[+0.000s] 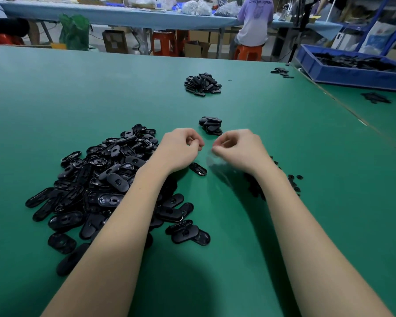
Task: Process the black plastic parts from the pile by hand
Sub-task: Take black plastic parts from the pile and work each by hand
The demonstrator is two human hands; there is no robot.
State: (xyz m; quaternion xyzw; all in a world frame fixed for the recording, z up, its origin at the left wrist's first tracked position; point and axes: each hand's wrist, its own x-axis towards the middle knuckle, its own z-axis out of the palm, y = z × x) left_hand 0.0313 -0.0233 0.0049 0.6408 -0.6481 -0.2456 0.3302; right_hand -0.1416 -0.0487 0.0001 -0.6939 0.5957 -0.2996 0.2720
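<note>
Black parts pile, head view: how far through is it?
Early. Looks done: a small stack just beyond the hands and a larger heap farther up the green table, if those are finished parts. In hand: left hand and right hand are curled close together; what they hold is too blurred to tell. Left: the big pile under the left forearm, by far the largest.

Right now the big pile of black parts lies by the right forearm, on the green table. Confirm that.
Not quite: the head view shows the big pile of black parts by the left forearm, on the green table. Only a few scattered bits lie by the right forearm.
</note>
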